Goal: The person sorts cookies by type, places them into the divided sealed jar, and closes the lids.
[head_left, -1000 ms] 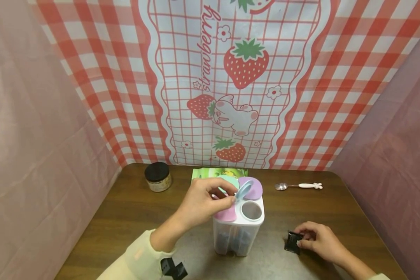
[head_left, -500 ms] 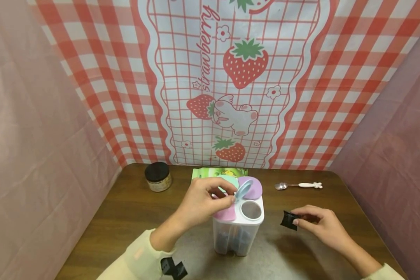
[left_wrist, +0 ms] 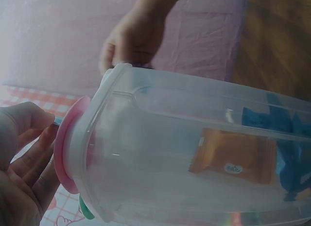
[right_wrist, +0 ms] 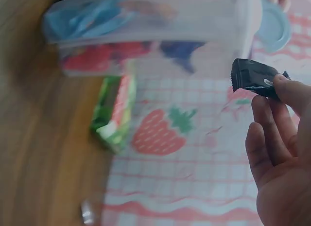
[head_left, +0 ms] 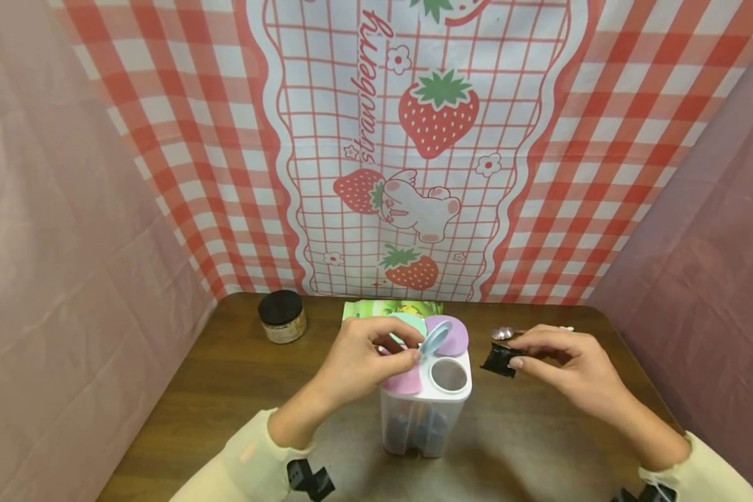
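Observation:
A clear storage container with a white top and several pastel lids stands upright on the table. My left hand pinches the raised light-blue lid, leaving the round opening under it uncovered. To the right of the container, my right hand holds a small black sealed packet between thumb and fingers, above the table and apart from the opening. Through the container's wall, the left wrist view shows an orange packet and blue wrappers. Red wrappers show in the right wrist view.
At the back left stands a jar with a black lid. A green package lies behind the container. A metal spoon is partly hidden behind my right hand. A strawberry-patterned cloth hangs behind the wooden table.
My right hand has lifted the black packet off the table and carried it up and leftward, closer to the container. My left hand keeps its hold on the blue lid, practically still.

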